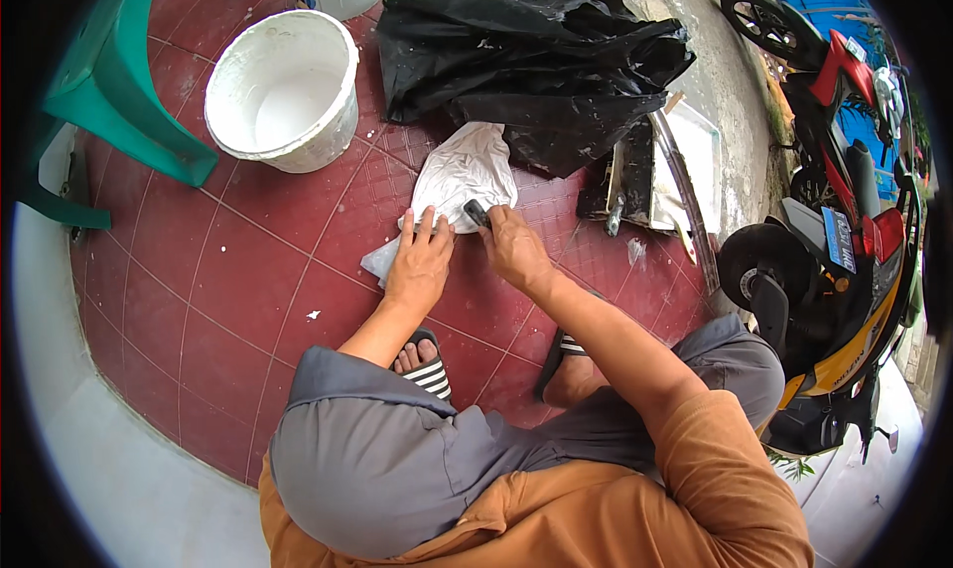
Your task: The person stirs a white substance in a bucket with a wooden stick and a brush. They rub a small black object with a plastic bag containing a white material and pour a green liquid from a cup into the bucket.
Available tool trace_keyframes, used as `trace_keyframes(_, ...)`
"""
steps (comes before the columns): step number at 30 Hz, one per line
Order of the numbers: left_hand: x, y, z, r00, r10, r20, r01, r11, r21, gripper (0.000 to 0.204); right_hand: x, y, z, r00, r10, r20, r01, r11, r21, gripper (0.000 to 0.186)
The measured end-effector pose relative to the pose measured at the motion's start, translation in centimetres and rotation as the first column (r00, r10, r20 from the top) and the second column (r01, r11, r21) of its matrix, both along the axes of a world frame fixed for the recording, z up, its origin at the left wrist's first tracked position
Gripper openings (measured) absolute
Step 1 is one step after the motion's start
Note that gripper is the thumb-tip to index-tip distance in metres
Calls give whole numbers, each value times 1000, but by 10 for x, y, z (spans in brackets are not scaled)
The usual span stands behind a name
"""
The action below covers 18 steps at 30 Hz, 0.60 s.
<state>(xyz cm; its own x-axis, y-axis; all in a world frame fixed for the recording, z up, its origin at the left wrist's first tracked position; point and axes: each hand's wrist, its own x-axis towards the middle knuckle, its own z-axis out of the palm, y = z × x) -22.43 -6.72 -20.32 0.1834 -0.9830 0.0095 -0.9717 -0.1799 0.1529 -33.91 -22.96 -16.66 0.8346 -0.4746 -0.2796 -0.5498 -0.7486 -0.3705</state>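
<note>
A crumpled white cloth or bag [465, 163] lies on the red tiles in front of me. My left hand [421, 262] rests at its near edge, fingers spread and stretched out. My right hand [516, 250] is closed round a short black object [476, 213] with a rounded end, held over the right side of the white material; its kind does not show. Beside my left hand, a pale translucent sheet [379, 260] pokes out on the floor.
A white bucket [342, 121] stands at the far left, near a green plastic chair [129, 91]. Black plastic sheeting [526, 62] spreads beyond the white material. To the right are a white tray [700, 161], a brush [685, 240] and a parked motorcycle [824, 230].
</note>
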Motion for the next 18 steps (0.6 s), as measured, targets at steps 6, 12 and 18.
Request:
trace_keyframes(6,-1,0,-1,1000,1,9,-1,1000,31,51,-8,21,-10,995,32,-94,-31,999,10,22)
trace_keyframes(12,0,1,-1,999,25,-29,-25,1000,6,49,-18,0,-16,986,-154,-56,149,985,-86,22)
trace_keyframes(18,3,2,0,1000,11,1,-11,999,39,49,-4,42,-19,999,-32,26,33,999,-23,22)
